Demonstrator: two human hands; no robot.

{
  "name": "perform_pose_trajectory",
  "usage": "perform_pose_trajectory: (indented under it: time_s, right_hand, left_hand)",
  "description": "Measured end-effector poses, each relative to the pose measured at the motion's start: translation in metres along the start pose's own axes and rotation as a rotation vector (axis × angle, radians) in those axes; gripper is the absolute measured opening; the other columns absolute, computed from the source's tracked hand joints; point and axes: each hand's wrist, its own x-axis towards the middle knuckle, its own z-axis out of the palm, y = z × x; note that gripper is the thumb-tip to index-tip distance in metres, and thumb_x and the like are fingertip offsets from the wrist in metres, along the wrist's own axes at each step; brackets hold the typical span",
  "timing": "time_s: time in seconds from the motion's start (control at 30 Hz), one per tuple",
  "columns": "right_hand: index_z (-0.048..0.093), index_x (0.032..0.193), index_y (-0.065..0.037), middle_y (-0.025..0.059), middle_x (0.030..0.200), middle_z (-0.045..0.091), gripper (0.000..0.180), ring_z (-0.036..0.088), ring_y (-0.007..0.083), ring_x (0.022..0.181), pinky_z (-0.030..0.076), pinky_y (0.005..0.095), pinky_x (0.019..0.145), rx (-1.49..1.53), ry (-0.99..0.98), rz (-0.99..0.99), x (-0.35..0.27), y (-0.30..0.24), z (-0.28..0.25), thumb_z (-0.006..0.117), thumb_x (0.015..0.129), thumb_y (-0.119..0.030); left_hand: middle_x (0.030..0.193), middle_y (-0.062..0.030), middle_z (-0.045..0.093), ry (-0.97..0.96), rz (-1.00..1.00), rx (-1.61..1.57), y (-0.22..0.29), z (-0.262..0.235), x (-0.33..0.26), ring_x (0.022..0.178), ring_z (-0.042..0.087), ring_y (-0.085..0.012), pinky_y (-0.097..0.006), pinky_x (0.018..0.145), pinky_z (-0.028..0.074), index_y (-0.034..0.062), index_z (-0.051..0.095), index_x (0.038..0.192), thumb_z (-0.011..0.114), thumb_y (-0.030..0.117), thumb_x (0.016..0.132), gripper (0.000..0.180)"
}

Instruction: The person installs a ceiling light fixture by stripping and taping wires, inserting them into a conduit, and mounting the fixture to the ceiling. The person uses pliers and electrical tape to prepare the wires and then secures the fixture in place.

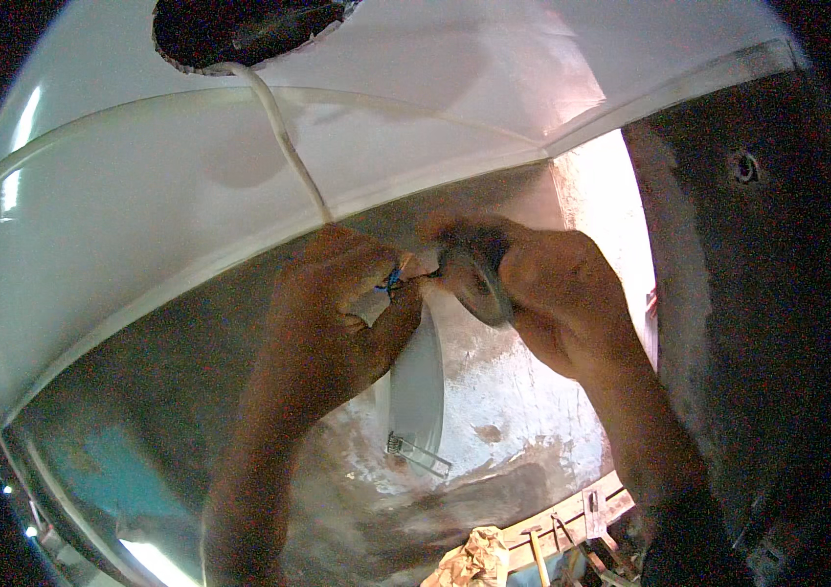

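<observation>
A white cable (283, 142) drops from a ragged hole (249, 34) in the white ceiling down to my left hand (337, 323). The fingers of that hand pinch the wire ends, where thin blue and orange wires (395, 278) show. Raised close beside it, my right hand (572, 293) grips a dark, ring-shaped tape roll (482, 286), blurred by motion. A strip may run from the roll to the wires; it is too small to tell. Below my left hand hangs a white round light fitting (417, 377), partly hidden, with a metal spring clip (417, 453) at its lower edge.
Glossy ceiling panels (415, 147) meet a patchy, worn wall (523, 401). A dark wall edge (748, 323) stands on the right. Far below, a wooden board (533, 528) carries several hanging tools, including a hammer (538, 558), beside crumpled brown paper (474, 560).
</observation>
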Motion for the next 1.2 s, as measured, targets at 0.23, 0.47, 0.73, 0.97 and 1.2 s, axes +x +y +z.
perform_pose_trajectory:
  time_s: [0.23, 0.47, 0.73, 0.97, 1.2]
  right_hand:
    - [0.059, 0.120, -0.002, 0.0185, 0.120, 0.059, 0.045, 0.059, 0.0302, 0.111, 0.048, 0.0414, 0.096, -0.960, 0.082, -0.274, -0.002, 0.008, 0.005, 0.074, 0.080, -0.016]
    - [0.061, 0.119, -0.004, 0.0188, 0.127, 0.056, 0.040, 0.060, 0.0295, 0.111, 0.048, 0.0404, 0.097, 0.106, 0.055, -0.114, 0.000, 0.001, -0.002, 0.071, 0.084, -0.019]
    - [0.060, 0.119, -0.003, 0.0186, 0.120, 0.060, 0.042, 0.059, 0.0316, 0.112, 0.048, 0.0398, 0.094, -0.816, 0.065, -0.420, -0.004, 0.004, 0.000, 0.073, 0.080, -0.013]
    - [0.058, 0.120, 0.003, 0.0169, 0.122, 0.059, 0.040, 0.061, 0.0293, 0.109, 0.050, 0.0420, 0.096, 0.099, 0.102, -0.083, 0.003, 0.002, -0.005, 0.068, 0.084, -0.012]
    - [0.059, 0.115, 0.002, 0.0183, 0.122, 0.058, 0.037, 0.056, 0.0324, 0.116, 0.044, 0.0478, 0.102, -0.825, 0.079, -0.152, -0.006, -0.003, 0.000, 0.066, 0.085, -0.019]
  left_hand:
    - [0.081, -0.0148, 0.064, 0.035, -0.084, 0.082, 0.002, 0.004, -0.002, 0.079, 0.062, -0.0326, -0.039, 0.072, 0.050, 0.0017, 0.065, 0.084, 0.070, 0.006, 0.075, 0.011]
    - [0.079, -0.0146, 0.063, -0.037, -0.062, 0.172, -0.005, 0.009, 0.003, 0.078, 0.061, -0.0338, -0.040, 0.073, 0.050, 0.0029, 0.066, 0.085, 0.069, 0.007, 0.076, 0.011]
    - [0.080, -0.0141, 0.062, 0.040, -0.056, 0.109, -0.005, 0.009, 0.002, 0.077, 0.060, -0.0347, -0.042, 0.072, 0.049, 0.0034, 0.063, 0.082, 0.070, 0.010, 0.077, 0.011]
    - [0.080, -0.0134, 0.063, -0.066, -0.024, 0.099, -0.006, 0.003, 0.007, 0.079, 0.060, -0.0336, -0.042, 0.072, 0.049, 0.0025, 0.063, 0.082, 0.070, 0.012, 0.078, 0.013]
    - [0.085, -0.0140, 0.065, 0.030, -0.201, 0.120, -0.005, 0.011, 0.004, 0.084, 0.062, -0.0326, -0.039, 0.074, 0.051, 0.0023, 0.066, 0.089, 0.071, 0.011, 0.078, 0.015]
